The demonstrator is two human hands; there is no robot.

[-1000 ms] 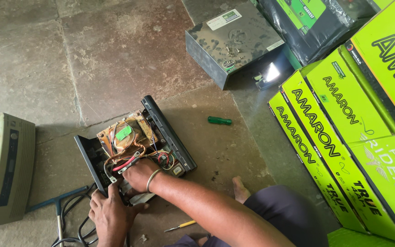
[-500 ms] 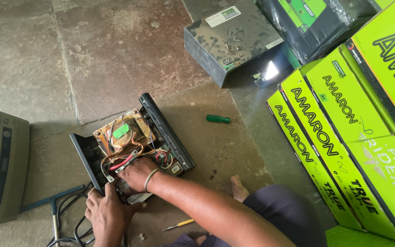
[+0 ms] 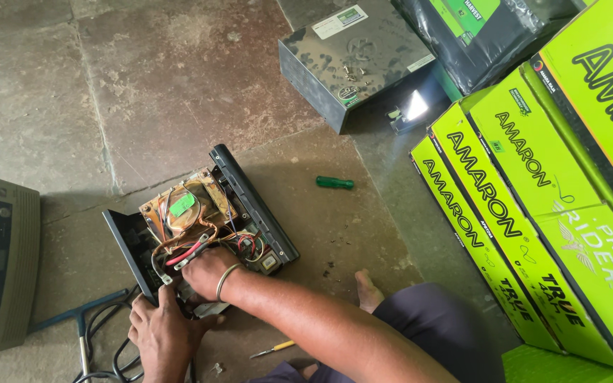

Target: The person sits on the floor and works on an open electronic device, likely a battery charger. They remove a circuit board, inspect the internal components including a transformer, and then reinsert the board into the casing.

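**Copper-wound unit open on stone floor**

Black inverter (image 3: 200, 227) lies opened mid-frame, likely heavy from its transformer (image 3: 182, 209); wiring looks fragile, so grip the stiff casing. Right hand (image 3: 207, 269) curls among wires, grasp unclear. Left hand (image 3: 161, 333), at 7 o'clock, braces the casing edge.

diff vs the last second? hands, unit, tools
Hardly any change. Right hand stays inside the opened unit among the wires; left hand stays at its near edge. Green screwdriver, grey metal box and yellow-handled screwdriver unmoved; only the camera shifted slightly.

Green screwdriver handle (image 3: 335, 183), green cartons (image 3: 526, 213)
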